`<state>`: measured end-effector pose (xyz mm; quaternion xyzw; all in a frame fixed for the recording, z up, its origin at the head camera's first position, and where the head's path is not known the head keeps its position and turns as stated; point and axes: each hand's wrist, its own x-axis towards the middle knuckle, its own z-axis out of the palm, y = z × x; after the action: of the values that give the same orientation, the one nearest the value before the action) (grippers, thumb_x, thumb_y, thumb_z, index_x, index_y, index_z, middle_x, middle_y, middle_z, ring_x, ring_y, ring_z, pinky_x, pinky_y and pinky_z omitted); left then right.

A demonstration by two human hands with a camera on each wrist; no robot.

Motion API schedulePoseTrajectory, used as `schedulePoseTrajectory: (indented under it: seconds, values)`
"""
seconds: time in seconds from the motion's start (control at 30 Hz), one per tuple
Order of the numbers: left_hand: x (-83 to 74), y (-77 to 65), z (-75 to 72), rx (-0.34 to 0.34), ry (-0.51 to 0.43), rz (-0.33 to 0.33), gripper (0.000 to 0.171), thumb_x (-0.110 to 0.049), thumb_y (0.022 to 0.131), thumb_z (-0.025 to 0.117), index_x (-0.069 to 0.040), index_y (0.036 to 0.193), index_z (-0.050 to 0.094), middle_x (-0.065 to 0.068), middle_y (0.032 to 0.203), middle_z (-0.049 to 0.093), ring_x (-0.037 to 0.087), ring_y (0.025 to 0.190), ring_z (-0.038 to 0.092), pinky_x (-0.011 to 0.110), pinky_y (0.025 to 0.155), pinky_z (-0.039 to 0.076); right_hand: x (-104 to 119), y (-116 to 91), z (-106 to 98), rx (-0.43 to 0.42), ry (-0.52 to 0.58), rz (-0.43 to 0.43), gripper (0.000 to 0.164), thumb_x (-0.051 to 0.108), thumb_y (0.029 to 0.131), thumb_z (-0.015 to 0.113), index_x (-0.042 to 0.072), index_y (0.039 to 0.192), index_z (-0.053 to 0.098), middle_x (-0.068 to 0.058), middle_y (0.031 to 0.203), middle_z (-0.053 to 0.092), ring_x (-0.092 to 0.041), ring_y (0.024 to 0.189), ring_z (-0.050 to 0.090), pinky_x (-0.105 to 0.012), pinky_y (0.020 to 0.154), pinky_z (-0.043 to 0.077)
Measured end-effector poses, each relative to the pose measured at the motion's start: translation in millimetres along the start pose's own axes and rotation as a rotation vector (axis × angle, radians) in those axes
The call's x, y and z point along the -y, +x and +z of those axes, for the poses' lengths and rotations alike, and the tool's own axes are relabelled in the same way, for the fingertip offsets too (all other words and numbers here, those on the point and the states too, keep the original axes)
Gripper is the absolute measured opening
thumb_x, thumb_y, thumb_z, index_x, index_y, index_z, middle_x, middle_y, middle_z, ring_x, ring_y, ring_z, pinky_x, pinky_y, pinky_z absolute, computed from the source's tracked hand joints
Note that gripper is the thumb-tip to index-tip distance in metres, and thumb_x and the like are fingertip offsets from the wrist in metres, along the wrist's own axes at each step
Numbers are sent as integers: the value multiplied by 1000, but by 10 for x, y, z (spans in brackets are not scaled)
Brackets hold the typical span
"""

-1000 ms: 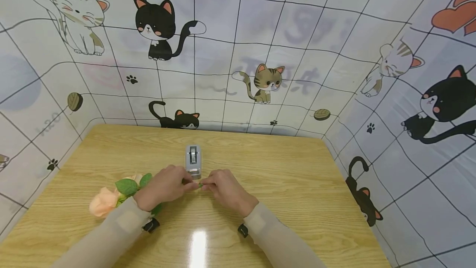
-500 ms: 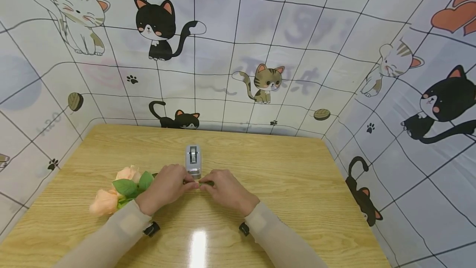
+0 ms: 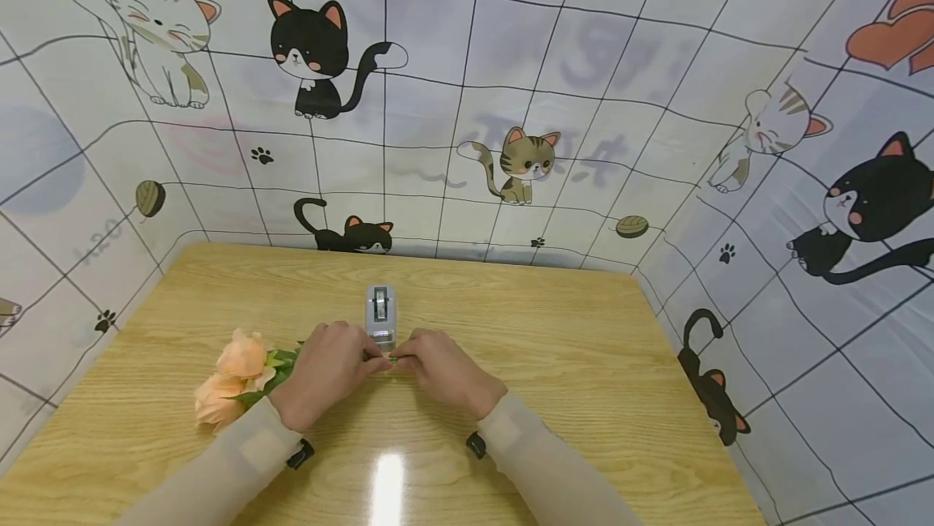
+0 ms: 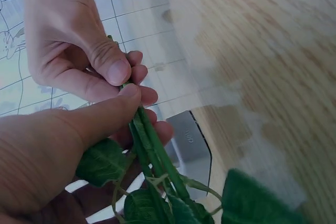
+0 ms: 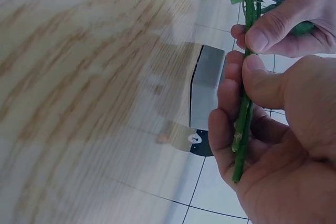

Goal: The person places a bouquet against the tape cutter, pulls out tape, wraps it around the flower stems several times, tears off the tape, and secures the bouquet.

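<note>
A bunch of peach roses [image 3: 241, 357] with green leaves lies to the left in the head view, partly behind the left forearm. My left hand [image 3: 328, 368] pinches its green stems [image 4: 152, 148] between thumb and fingers. Right beside it, my right hand [image 3: 447, 372] grips the lower stems, thumb pressed on them. In the right wrist view the cut stem ends [image 5: 239, 166] lie over the curled fingers of that hand. Just beyond both hands stands a grey tape dispenser [image 3: 381, 314].
Both hands work over a light wooden table [image 3: 525, 331]. A white sheet with a grid and cartoon cats [image 3: 438, 104] rises behind the table and along its sides.
The rose heads have turned and shifted slightly, with the leaves now less in view. Both hands stay close together at nearly the same place, still on the stems.
</note>
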<state>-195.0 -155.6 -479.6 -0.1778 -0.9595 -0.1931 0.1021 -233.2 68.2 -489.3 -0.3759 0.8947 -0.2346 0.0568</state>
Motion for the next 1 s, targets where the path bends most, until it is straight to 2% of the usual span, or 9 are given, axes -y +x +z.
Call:
schedulePoseTrajectory:
  seconds: [0.13,0.23,0.37,0.47,0.57,0.63,0.8,0.93,1.0]
  values:
    - [-18,11,-36,53,-66,-67,19,-29,97,98,-16,85,92,3,83,86,4,56,55,25,51,44,-4,6,4,-13,22,5,23,4,114,74,7,131,89,-9,113,86,-5,97,75,-17,86,61]
    - [-28,22,-88,123,-130,-109,25,-36,101,94,-15,88,92,-2,76,81,5,55,53,26,52,42,-3,6,4,-23,20,3,23,5,115,73,8,130,89,-7,111,86,-5,95,73,-16,84,60]
    - [-22,48,-165,224,-253,-188,44,-56,107,84,-15,93,92,-8,68,70,9,56,52,28,54,42,-13,7,17,-39,1,-7,20,7,115,72,7,123,91,-6,103,82,-5,88,68,-17,79,57]
    - [-14,69,-212,245,-303,-213,54,-60,111,76,-14,84,84,-9,62,57,10,56,49,28,55,40,-20,8,24,-52,-6,-18,17,7,114,74,5,118,91,-7,100,80,-5,85,69,-17,77,56]
    - [-6,93,-235,237,-299,-203,57,-54,116,72,-14,75,74,-8,58,45,10,54,42,27,54,35,-23,8,22,-65,4,-25,16,8,114,75,4,117,91,-8,100,80,-5,84,70,-16,75,56]
    - [-1,108,-233,239,-291,-206,56,-52,115,73,-14,74,73,-8,58,45,9,54,41,26,54,34,-27,8,21,-79,7,-29,17,9,113,76,5,121,91,-8,100,81,-4,83,69,-15,74,55]
    - [21,136,-196,272,-293,-188,45,-43,113,80,-12,80,85,-10,58,52,8,54,42,25,54,33,-44,12,30,-117,17,-44,19,6,111,78,6,126,90,-8,103,82,-7,86,71,-14,74,55]
    - [51,146,-148,303,-307,-186,36,-32,110,84,-13,79,86,-11,56,48,8,53,37,26,54,29,-46,12,29,-113,5,-46,22,3,111,79,7,130,89,-8,110,85,-10,94,77,-14,77,57]
    - [66,149,-119,301,-309,-187,32,-29,108,86,-14,80,88,-12,56,53,9,53,37,26,54,29,-44,13,25,-108,-7,-41,23,4,110,79,9,131,89,-7,113,85,-11,97,78,-14,78,58]
